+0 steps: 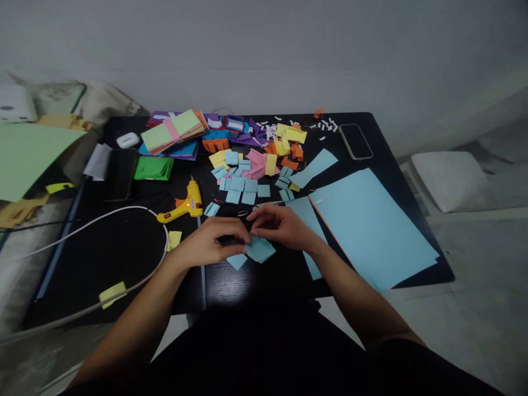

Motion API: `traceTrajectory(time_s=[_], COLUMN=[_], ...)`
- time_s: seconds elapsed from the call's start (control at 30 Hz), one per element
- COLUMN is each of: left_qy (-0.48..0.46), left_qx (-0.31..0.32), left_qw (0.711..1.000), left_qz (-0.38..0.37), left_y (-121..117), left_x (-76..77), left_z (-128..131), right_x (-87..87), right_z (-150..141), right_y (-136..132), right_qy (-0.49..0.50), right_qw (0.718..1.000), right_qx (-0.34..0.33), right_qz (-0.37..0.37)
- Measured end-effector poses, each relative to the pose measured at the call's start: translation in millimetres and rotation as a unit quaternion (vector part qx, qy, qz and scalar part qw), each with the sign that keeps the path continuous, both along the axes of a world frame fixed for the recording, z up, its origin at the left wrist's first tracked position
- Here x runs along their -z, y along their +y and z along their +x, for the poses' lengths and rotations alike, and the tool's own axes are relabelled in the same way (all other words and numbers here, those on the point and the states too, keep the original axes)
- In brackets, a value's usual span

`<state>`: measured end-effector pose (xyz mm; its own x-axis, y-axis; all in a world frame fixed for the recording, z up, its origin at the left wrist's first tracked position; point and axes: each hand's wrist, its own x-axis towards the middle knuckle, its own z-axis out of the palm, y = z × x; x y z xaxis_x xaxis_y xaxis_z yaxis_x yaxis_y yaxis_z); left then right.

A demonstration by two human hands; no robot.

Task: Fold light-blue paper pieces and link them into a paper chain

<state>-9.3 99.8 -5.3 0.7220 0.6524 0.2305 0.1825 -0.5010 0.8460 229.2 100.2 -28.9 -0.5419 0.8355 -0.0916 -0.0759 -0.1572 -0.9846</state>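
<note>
Both hands meet over the front middle of the black table. Between them is a small light-blue paper piece [260, 250], tilted a little off the tabletop. My left hand [216, 239] pinches its left corner with thumb and fingers. Curled over its upper edge, my right hand [282, 225] has its fingertips closed on the paper too. Under the left thumb, another blue paper piece [236, 261] lies flat. Just beyond the hands, several small blue squares [242, 184] are spread out. Scissors [268, 205] lie partly hidden behind the right hand.
A yellow glue gun [187, 203] rests left of the hands, near a looping white cable [165, 258]. Large blue sheets [371, 225] cover the right side. Folded coloured paper [173, 132] and scraps line the back. A phone [355, 142] lies at back right.
</note>
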Motion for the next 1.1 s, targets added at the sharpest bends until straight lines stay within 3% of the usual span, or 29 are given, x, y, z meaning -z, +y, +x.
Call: traceTrajectory(time_s=[0.37, 0.53, 0.63, 0.9, 1.1], left_qy=[0.025, 0.022, 0.018, -0.017, -0.036], left_qx=[-0.033, -0.058, -0.063, -0.011, -0.054], left_qw=[0.999, 0.998, 0.998, 1.000, 0.995], left_qz=[-0.003, -0.003, -0.003, -0.013, -0.076], left_y=[-2, -3, -4, 0, 1], left_x=[4.0, 3.7, 1.8, -6.4, 0.1], left_z=[0, 0, 0, -9, -7], right_x=[0.6, -8.6, -12.8, -12.0, -13.4], right_z=[-4, 4, 9, 9, 6], right_y=[-1, 3, 4, 4, 1], right_qy=[-0.020, -0.030, -0.043, -0.062, -0.057], right_qw=[0.999, 0.981, 0.969, 0.962, 0.951], right_qx=[0.026, 0.007, -0.032, -0.042, 0.002], right_qz=[0.043, 0.192, 0.241, 0.264, 0.305])
